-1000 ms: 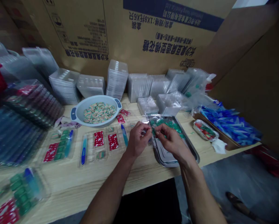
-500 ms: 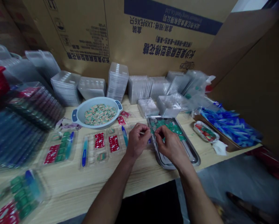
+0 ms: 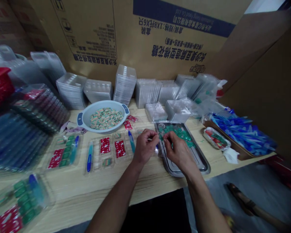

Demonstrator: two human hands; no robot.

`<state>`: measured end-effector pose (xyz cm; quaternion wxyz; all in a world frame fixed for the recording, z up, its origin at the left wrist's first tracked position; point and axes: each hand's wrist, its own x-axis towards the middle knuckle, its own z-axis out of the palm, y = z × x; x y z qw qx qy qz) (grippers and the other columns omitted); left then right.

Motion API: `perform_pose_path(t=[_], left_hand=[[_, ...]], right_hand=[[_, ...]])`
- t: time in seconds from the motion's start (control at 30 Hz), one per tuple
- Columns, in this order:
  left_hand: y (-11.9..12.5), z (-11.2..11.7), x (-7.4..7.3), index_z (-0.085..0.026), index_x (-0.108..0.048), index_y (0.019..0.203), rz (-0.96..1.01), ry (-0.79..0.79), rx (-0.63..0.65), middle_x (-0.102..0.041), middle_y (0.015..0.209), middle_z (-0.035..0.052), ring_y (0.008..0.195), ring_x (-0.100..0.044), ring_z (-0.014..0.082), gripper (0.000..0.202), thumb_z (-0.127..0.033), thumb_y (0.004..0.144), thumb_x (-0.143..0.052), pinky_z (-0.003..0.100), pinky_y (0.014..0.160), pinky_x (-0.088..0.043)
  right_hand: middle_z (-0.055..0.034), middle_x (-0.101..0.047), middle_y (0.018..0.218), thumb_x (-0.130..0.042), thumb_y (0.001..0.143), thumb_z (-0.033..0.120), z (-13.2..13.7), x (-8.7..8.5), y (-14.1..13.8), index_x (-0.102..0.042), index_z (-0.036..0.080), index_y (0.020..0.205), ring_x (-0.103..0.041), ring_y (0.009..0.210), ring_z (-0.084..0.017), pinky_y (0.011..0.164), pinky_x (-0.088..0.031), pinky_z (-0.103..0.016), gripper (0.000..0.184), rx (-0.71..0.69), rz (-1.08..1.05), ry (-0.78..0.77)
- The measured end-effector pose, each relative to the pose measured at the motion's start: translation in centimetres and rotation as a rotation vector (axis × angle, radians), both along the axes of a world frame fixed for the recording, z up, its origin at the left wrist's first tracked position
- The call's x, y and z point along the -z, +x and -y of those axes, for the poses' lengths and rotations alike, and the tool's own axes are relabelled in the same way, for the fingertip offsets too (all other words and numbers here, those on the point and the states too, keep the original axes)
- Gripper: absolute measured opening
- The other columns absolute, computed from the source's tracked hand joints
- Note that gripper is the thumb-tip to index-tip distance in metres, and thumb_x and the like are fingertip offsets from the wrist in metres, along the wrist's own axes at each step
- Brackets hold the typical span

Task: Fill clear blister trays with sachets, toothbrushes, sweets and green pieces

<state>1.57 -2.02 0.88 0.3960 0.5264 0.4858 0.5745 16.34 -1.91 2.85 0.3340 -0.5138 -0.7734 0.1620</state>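
Note:
My left hand (image 3: 144, 147) and my right hand (image 3: 176, 149) meet over the left edge of a steel tray (image 3: 200, 160), fingers pinched together on something small I cannot make out. Green wrapped packets (image 3: 179, 132) lie heaped in the tray's far half, just beyond my right fingers. Left of my left hand lies an open clear blister pack (image 3: 106, 150) holding red packets and blue-handled tools. A pale blue bowl (image 3: 83, 117) of small striped packets stands behind it.
Stacks of empty clear blister shells (image 3: 123, 84) line the back under big cardboard boxes (image 3: 145, 35). Filled packs (image 3: 29, 113) pile up at left. Blue tools in a box (image 3: 242, 134) and a small dish (image 3: 215, 137) sit right.
Both hands stay pinched together at the tray's left edge, with only slight finger movement. The view has shifted a little.

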Motion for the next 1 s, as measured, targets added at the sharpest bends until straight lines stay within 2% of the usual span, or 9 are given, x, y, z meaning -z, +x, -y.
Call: perform_pose_path(t=[0.13,0.33,0.43,0.77,1.0], left_hand=[[0.26,0.01,0.07,-0.016,-0.065,0.074,-0.007,0.014,-0.005,-0.062,0.082,0.0014,0.075,-0.059,0.0119,0.011,-0.022,0.083,-0.061,0.021,0.064,-0.046],[0.34,-0.06,0.26,-0.016,-0.065,0.077,0.028,-0.040,-0.017,-0.061,0.080,0.0003,0.071,-0.057,0.0113,0.012,-0.025,0.083,-0.060,0.021,0.061,-0.045],[0.31,-0.17,0.44,-0.016,-0.064,0.075,0.050,-0.071,-0.018,-0.060,0.078,-0.0001,0.069,-0.056,0.0113,0.014,-0.027,0.083,-0.061,0.021,0.061,-0.045],[0.23,-0.15,0.30,-0.017,-0.064,0.071,-0.001,-0.052,-0.036,-0.059,0.072,-0.0015,0.066,-0.056,0.0106,0.015,-0.025,0.083,-0.060,0.021,0.061,-0.043],[0.34,-0.11,0.31,-0.017,-0.067,0.076,0.002,-0.020,-0.031,-0.062,0.077,0.0001,0.070,-0.059,0.0120,0.010,-0.023,0.082,-0.064,0.023,0.064,-0.047]], right_hand=[[-0.0022,-0.063,0.076,-0.045,0.090,0.023,-0.13,0.19,0.17,-0.052,0.023,0.088,-0.054,0.063,-0.018,0.064,-0.036,-0.030,0.008,0.033,0.004,-0.003],[-0.0010,-0.062,0.077,-0.048,0.091,0.028,-0.54,0.46,0.51,-0.053,0.023,0.086,-0.055,0.069,-0.017,0.066,-0.039,-0.028,0.009,-0.065,-0.136,-0.085],[-0.0001,-0.061,0.075,-0.049,0.091,0.028,-0.58,0.55,0.50,-0.054,0.023,0.086,-0.054,0.068,-0.017,0.065,-0.040,-0.028,0.009,-0.066,-0.159,-0.111],[-0.0002,-0.060,0.073,-0.048,0.090,0.030,-0.68,0.56,0.24,-0.052,0.024,0.083,-0.053,0.065,-0.017,0.063,-0.039,-0.029,0.010,-0.062,-0.141,-0.099],[0.0009,-0.057,0.069,-0.050,0.090,0.031,-0.79,0.51,0.11,-0.051,0.024,0.078,-0.052,0.065,-0.017,0.062,-0.038,-0.028,0.014,-0.011,-0.176,-0.075]])
